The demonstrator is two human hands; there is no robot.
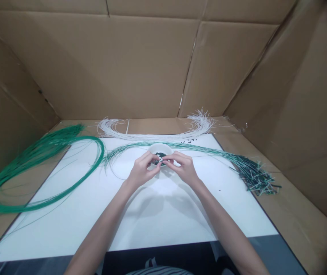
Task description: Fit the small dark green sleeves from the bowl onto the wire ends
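My left hand [144, 167] and my right hand [182, 164] meet over a white bowl [167, 148] at the middle of the table. Small dark beads [160, 154] lie inside it. The fingertips of both hands are closed in a pinch, almost touching each other. A tiny pale and dark piece [160, 157] shows between them, too small to name; which hand grips it is unclear. Just behind the bowl runs a bundle of thin green strands [203, 148], its right end thick with dark beaded pieces [256, 176].
A large looped bundle of green strands [93, 168] lies on the left. White strands [152, 136] stretch along the back. Several loose dark beads [190, 141] sit behind the bowl. Cardboard walls [117, 65] enclose the white table surface [94, 221] at the back and sides.
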